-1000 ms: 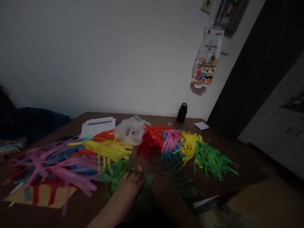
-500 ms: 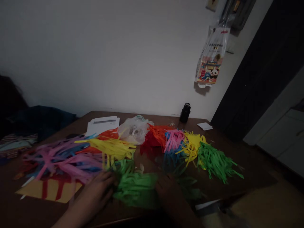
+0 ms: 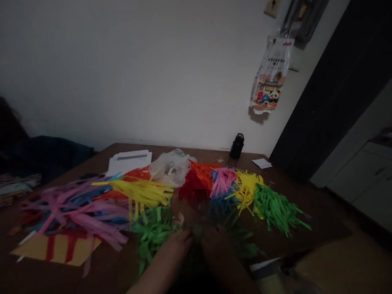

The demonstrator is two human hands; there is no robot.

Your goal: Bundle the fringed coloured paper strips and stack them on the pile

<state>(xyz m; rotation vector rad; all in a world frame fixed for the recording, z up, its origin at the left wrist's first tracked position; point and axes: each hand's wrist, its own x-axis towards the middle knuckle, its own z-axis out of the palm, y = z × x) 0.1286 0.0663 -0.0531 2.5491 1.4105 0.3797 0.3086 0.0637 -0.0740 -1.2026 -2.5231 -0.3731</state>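
Note:
My left hand [image 3: 176, 245] reaches in over green fringed paper [image 3: 153, 230], its fingers bent and closed at the table's near side. Close beside it is my right hand [image 3: 214, 241], dark and in shadow, with the fingers curled in. A dim bit of the green paper shows between the two hands; their exact grip is hard to see. Green strips spread out left of my left hand, and darker green strips [image 3: 241, 239] lie right of my right hand. Behind them are a yellow fringe [image 3: 147, 192] and a bundle of pink strips [image 3: 98, 218].
Red, orange, pink, blue and yellow fringes run to another green fringe [image 3: 277, 210] on the brown table [image 3: 318, 220]. A clear plastic bag [image 3: 170, 169], white papers [image 3: 128, 162] and a black bottle [image 3: 237, 146] stand farther back. A tan sheet [image 3: 59, 249] lies front left.
My left hand has moved right, close to my right hand. The green fringe that stretched between them now lies mostly to the left of my left hand. The view has shifted slightly.

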